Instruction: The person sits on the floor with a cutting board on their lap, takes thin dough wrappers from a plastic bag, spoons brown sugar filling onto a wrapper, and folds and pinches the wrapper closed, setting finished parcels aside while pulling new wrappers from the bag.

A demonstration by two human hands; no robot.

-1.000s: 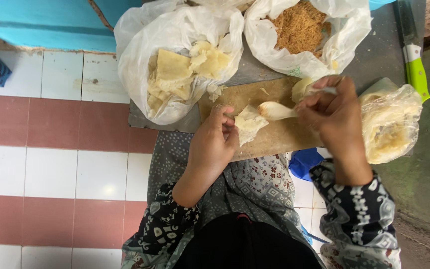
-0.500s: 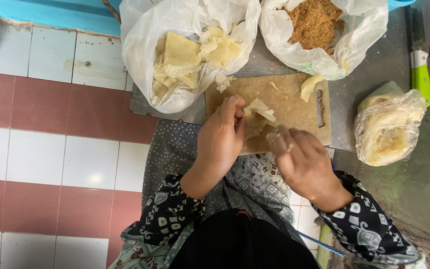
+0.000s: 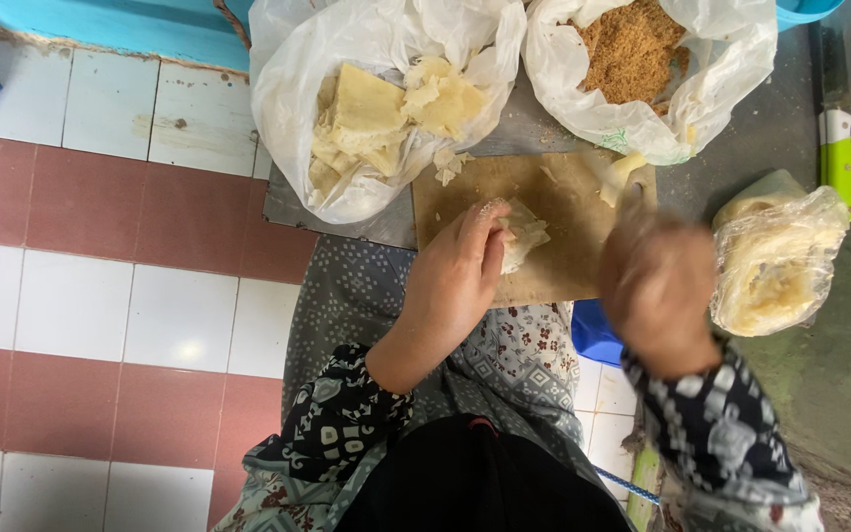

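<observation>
Left hand (image 3: 455, 276) is curling its fingers over a pale wrapper (image 3: 522, 234) near the front-middle of the wooden board (image 3: 563, 197), pressing it down at the board's near edge. Right hand (image 3: 657, 286) is hovering over the board's right corner, motion-blurred; can't tell if it's open, closed or holding anything. Wrapper is sitting under the left fingertips, well left of the right hand. Free room: bare board between the two hands and toward the far edge, with only scraps and a curled pale strip (image 3: 621, 175) near the far right corner. Far edge is being crowded by two open white bags, one with pale sheets (image 3: 386, 108), one with brown crumbs (image 3: 632, 49). A clear bag of pale stacked sheets (image 3: 775, 261) is sitting just right of the right hand on the grey surface (image 3: 770, 128); a knife with a green handle (image 3: 839, 158) is lying beyond it. Left of the board it's red and white floor tiles (image 3: 100, 296). Versus half a second ago: right hand is lifting off the wrapper and moving right and away, while left hand is staying on it; view is shifting slightly.
</observation>
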